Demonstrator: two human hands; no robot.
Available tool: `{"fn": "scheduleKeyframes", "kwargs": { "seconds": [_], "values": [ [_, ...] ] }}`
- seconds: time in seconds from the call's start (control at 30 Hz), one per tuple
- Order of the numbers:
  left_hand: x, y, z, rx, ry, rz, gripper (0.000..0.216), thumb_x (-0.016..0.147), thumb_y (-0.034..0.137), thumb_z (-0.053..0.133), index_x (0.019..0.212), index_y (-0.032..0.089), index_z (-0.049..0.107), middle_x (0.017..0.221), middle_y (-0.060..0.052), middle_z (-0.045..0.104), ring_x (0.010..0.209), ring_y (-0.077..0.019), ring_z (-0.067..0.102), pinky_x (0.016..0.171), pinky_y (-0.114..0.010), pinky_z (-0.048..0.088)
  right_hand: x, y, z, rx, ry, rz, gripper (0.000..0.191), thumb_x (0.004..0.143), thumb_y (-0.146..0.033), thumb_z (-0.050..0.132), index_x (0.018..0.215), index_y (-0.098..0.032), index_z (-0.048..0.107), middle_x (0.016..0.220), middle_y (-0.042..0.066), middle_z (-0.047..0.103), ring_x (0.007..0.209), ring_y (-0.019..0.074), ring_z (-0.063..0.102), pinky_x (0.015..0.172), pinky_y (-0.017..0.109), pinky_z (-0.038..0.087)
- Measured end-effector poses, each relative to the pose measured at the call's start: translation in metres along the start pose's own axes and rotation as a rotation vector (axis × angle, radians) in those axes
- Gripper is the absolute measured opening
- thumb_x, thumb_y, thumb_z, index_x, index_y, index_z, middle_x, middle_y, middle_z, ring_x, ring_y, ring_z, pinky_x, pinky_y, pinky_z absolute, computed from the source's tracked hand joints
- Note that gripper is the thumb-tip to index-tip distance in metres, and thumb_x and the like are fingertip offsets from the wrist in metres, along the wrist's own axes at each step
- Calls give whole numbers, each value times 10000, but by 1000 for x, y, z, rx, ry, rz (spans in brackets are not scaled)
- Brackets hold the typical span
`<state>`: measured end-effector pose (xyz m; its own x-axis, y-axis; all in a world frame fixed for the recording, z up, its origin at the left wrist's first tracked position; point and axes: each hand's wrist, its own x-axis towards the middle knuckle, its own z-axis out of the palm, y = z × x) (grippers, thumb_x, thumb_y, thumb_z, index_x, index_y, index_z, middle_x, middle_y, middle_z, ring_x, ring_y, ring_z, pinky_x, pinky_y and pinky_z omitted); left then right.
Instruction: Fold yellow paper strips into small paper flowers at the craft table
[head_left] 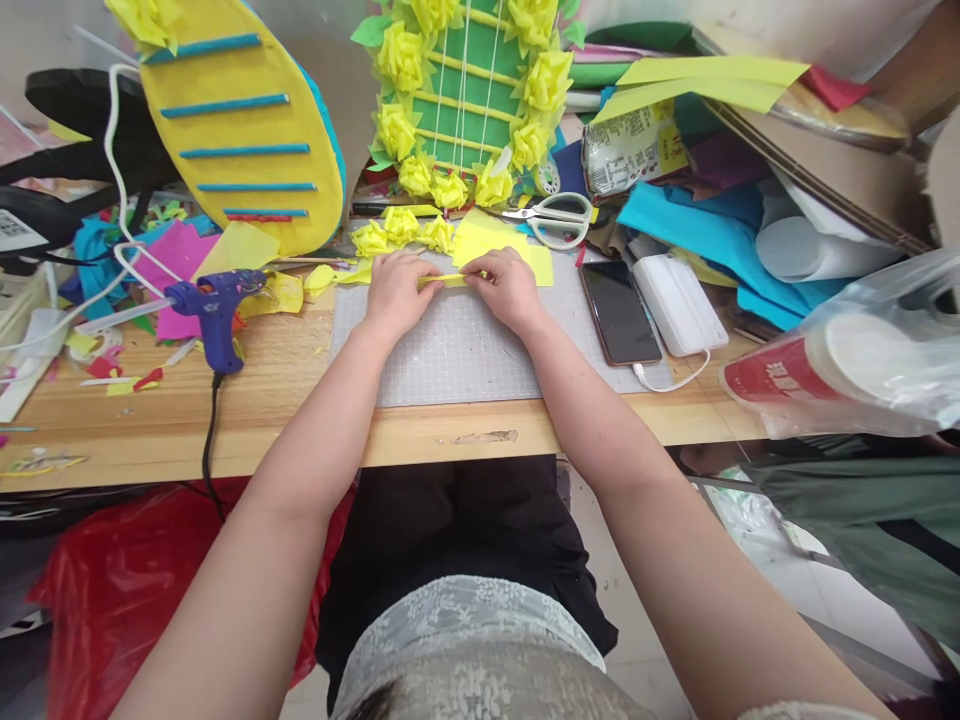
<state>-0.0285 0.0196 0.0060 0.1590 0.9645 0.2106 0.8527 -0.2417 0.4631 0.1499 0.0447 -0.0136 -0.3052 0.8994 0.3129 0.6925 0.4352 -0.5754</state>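
A narrow yellow paper strip [453, 281] is stretched between my two hands above the grey cutting mat [465, 350]. My left hand [399, 290] pinches its left end between thumb and fingers. At the other end my right hand [504, 285] pinches it too. Just beyond them lie square yellow paper sheets [487, 238], partly hidden by my right hand. Several finished yellow paper flowers [401, 226] sit behind my left hand. White-handled scissors [559, 220] rest past my right hand.
A purple glue gun [219, 310] stands at left with its cord over the table edge. A phone [619, 312] and a white power bank [679, 303] lie right. Bagged cups [795, 365] are at the right edge. Flower-trimmed green board [469, 100] and yellow panel [247, 130] stand behind.
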Motion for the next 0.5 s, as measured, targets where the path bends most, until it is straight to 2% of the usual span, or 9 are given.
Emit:
{"fn": "scheduleKeyframes", "kwargs": {
  "seconds": [0.2, 0.33, 0.5],
  "values": [
    [0, 2, -2, 12, 66, -19, 154, 839, 308, 573, 859, 248, 713, 946, -58, 695, 1055, -277, 545, 968, -441, 324, 1, -7, -4, -37, 25, -88, 259, 857, -375, 576, 1065, -260, 679, 1118, 55, 640, 1106, 256, 480, 1002, 445, 375],
    [-2, 8, -2, 10, 63, 19, 145, 829, 304, 582, 827, 246, 715, 932, -63, 696, 1037, -277, 550, 954, -440, 329, 1, -12, -2, -59, -38, -80, 229, 870, -386, 566, 965, -230, 703, 1022, 69, 659, 1049, 252, 484, 956, 424, 373],
    [-2, 8, 0, 4, 59, 44, 149, 825, 291, 577, 794, 234, 711, 903, -57, 694, 1020, -273, 557, 960, -450, 321, 1, -14, 0, -75, -25, -82, 259, 893, -374, 520, 827, -220, 718, 903, 67, 665, 969, 249, 497, 886, 419, 371]
  ]
}}
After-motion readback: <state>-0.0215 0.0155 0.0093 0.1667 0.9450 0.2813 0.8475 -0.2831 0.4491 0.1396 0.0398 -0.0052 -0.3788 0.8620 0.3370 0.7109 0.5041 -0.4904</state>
